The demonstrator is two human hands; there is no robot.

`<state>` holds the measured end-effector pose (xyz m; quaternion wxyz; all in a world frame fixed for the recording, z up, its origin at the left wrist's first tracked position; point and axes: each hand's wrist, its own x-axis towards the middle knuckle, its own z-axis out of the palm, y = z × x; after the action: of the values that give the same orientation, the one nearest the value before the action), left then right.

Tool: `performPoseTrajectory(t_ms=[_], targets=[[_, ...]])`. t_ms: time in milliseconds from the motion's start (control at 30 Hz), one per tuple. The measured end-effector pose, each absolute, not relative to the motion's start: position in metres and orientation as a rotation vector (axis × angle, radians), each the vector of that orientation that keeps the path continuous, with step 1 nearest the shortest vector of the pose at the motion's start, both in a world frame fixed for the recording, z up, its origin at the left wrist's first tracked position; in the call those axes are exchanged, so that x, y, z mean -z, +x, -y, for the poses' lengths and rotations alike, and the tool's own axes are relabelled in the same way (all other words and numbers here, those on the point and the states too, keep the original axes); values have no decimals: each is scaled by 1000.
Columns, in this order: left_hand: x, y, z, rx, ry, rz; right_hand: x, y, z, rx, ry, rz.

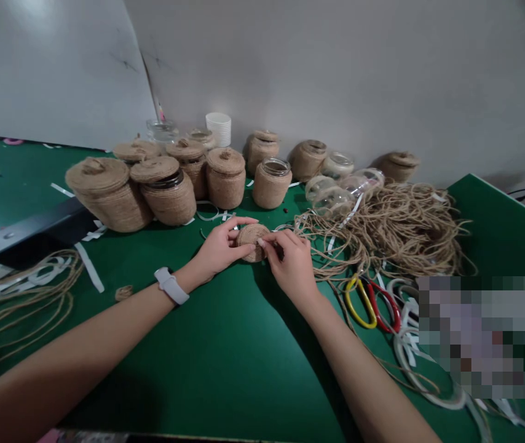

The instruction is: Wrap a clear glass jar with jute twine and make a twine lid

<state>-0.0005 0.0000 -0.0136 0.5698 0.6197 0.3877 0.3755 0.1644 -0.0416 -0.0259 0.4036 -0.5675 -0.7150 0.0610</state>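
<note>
A small round lid wrapped in jute twine is held between my two hands over the green table. My left hand grips its left edge, with the thumb across the front and fingers behind. My right hand pinches at the right side of the lid's face with thumb and forefinger; whatever lies between those fingertips is too small to make out. Just behind the lid stands an open glass jar wrapped in twine. On the left wrist sits a pale watch band.
Several twine-wrapped jars with lids stand at the back. A heap of loose jute twine lies right, near scissors with yellow and red handles and rolls of tape. A stack of white cups is by the wall. Twine strands lie left.
</note>
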Motion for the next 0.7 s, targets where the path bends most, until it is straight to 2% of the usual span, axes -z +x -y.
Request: performPoseTrajectory(t_ms=[700], targets=[[15,-3,-3,-815,1388,-835,25,162,41,-273,-1387,1669]])
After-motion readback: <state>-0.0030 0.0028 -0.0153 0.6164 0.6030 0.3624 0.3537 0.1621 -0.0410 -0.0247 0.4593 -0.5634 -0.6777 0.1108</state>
